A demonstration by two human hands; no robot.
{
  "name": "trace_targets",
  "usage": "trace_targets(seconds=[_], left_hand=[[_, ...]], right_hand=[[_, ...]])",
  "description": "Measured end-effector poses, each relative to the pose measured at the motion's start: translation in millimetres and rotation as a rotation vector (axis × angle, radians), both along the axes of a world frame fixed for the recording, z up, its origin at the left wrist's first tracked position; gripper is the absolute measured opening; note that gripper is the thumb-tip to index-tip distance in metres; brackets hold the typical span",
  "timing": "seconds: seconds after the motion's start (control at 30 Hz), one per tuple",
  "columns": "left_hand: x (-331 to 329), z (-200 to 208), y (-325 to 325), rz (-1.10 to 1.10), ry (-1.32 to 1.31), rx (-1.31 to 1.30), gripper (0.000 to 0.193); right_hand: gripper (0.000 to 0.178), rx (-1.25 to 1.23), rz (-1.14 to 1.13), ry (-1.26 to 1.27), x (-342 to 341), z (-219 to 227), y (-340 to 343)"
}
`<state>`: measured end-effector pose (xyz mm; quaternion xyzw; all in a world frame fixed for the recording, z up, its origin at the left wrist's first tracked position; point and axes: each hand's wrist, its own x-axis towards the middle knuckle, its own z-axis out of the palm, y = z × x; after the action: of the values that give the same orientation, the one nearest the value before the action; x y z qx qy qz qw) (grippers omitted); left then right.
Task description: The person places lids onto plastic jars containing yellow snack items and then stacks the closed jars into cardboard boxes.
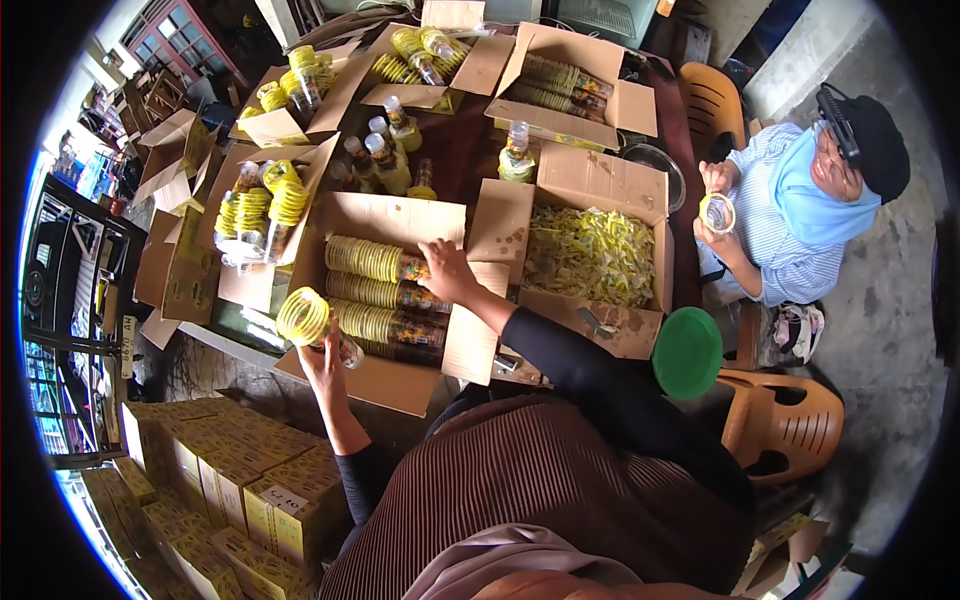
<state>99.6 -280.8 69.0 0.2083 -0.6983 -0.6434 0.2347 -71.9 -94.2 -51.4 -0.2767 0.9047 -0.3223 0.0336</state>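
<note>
The left hand (322,358) has its fingers curled around a yellow-rimmed stack of cups (303,318), just above the near left corner of the packing box (395,388); the palm side is hidden. The right hand (447,270) has bent, slightly parted fingers over the clear ends of the cup rows (365,260) in that box, and its fingertips are too hard to make out to tell whether they grip. The lowest row is partly covered by the near flap, and the floor of the box is out of sight. Printing on the cups blurs into dark patches.

The near flap juts past the front edge of the surface (462,150). Flaps crowd the right hand's side, against the scrap box (535,298); there is bare surface beyond the far flap, left of a lone upright stack (517,155).

Four rows show in the packing box. Six open boxes cluster on or around the surface. One co-worker (810,215) holds one yellow-rimmed cup (717,213) in both hands. One green plate (687,352) and two orange chairs (815,425) show at right.
</note>
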Motion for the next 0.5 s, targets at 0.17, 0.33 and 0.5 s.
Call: trace_targets(seconds=[0.17, 0.33, 0.5], left_hand=[[-2.5, -21.7, 34.8, -0.184, 0.029, 0.077, 0.038], [-21.5, -27.0, 110.6, -0.521, -0.049, 0.043, 0.047], [-28.1, -13.8, 180.7, -0.736, -0.039, -0.212, 0.065]], right_hand=[[0.044, -0.353, -0.225, 0.07, 4.7, -5.7, 95.6], [0.028, -0.52, -0.419, -0.171, 39.7, 2.2, 198.5], [0.02, -0.681, -0.381, -0.199, 87.8, 40.6, 240.2]])
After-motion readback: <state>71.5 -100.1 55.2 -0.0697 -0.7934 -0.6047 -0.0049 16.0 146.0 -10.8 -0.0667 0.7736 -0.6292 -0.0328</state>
